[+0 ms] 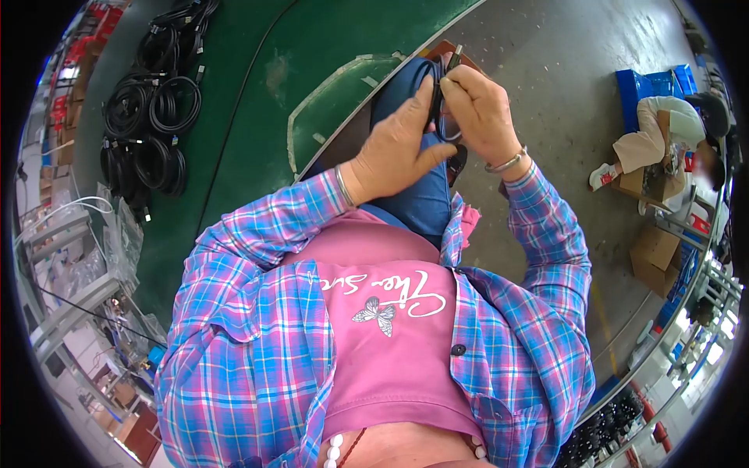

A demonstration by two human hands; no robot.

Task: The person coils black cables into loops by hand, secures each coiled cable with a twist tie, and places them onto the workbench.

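A black cable (437,101) is looped between my two hands, above my knees in blue trousers. My left hand (399,144) is closed round one side of the coil, with the thumb stretched out below it. On the other side, my right hand (477,109) pinches the cable near its top, where a connector (456,54) sticks up past the fingers. Part of the coil is hidden behind the fingers. Several coiled black cables (173,104) with light connectors lie at the upper left on the green table (273,78).
A single black cable (242,109) runs across the green table. Plastic bags (121,242) hang at the left. On the right, another person (659,132) sits beside blue bins (647,84), with a cardboard box (655,257) on the floor below.
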